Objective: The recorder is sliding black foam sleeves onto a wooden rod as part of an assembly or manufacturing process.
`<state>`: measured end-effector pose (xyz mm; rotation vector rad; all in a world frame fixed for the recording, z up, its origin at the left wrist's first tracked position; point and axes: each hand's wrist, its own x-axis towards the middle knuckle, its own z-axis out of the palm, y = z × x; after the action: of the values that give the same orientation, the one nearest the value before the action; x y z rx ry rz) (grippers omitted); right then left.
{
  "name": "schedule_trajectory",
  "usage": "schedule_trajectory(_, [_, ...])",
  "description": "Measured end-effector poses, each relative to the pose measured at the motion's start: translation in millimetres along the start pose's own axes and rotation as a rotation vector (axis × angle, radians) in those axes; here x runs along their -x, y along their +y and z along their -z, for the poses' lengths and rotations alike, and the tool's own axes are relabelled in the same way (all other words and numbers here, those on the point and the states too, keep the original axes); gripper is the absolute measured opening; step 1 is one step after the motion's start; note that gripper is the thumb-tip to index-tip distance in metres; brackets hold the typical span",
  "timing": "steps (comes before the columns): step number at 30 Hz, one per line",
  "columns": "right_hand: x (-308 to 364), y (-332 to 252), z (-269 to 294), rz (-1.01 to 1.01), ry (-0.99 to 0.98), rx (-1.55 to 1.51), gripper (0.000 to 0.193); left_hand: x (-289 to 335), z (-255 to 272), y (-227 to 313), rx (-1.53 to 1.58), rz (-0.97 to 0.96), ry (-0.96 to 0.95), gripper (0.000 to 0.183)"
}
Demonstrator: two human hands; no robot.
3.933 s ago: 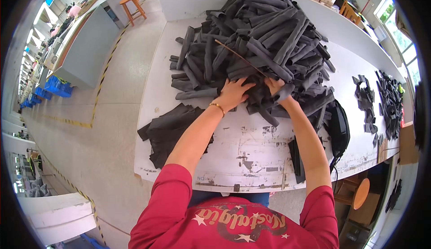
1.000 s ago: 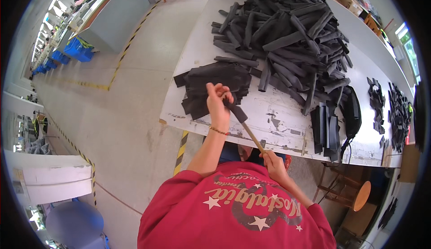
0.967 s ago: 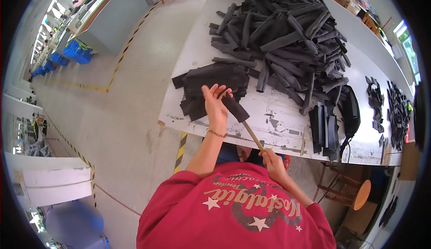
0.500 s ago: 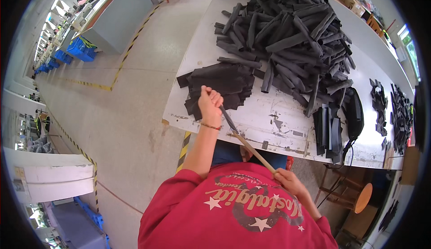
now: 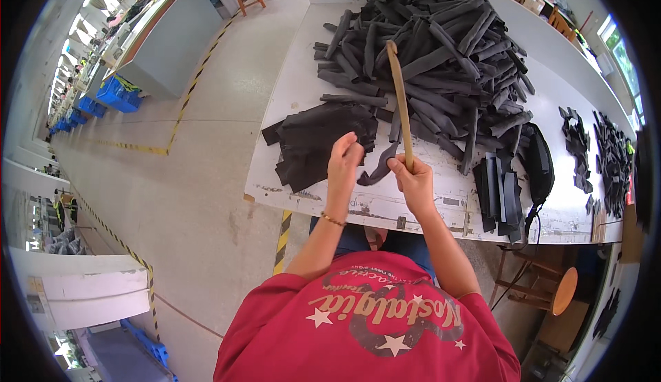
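My right hand (image 5: 416, 186) is closed round a long wooden stick (image 5: 401, 103) with a hooked tip, held upright over the table. A dark grey fabric strip (image 5: 379, 170) hangs curled at the thumb of that hand. My left hand (image 5: 344, 170) is raised just left of the strip, apart from it, its fingers partly bent and nothing visible in them. Under and beyond the left hand lies a flat stack of dark fabric pieces (image 5: 320, 137). Farther back a big heap of rolled dark fabric tubes (image 5: 441, 58) covers the table.
The white table (image 5: 282, 186) has a worn front edge. On the right stand folded dark strips (image 5: 497, 196), a black bag-like object (image 5: 539, 165) with a cord, and smaller dark piles (image 5: 577, 148). A wooden stool (image 5: 561, 292) sits below the table at right.
The stick has swung from slanting down by my body to upright over the table. My right hand has moved up to the table; my left hand has let go of the dark fabric on the stick.
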<state>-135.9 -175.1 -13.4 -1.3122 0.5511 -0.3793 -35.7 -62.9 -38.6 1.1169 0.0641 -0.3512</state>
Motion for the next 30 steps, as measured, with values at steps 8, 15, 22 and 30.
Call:
schedule_trajectory(8, [-26.0,-21.2,10.2,0.395,0.254,0.177,0.014,68.8,-15.0,-18.3,-0.143,0.369,-0.712,0.030])
schedule_trajectory(15, [-52.2,-56.5,45.2,0.232,0.130,-0.188,0.011,86.7,26.0,-42.5,-0.620,0.055,-0.775,0.035])
schedule_trajectory(22, [-14.4,-26.4,28.1,0.051,-0.241,-0.071,0.014,20.6,-33.3,27.8,-0.085,-0.094,-0.524,0.012])
schedule_trajectory(30, [-9.8,-20.6,12.8,0.063,-0.123,-0.067,0.006,24.0,-25.7,11.8,-0.124,-0.133,-0.377,0.011])
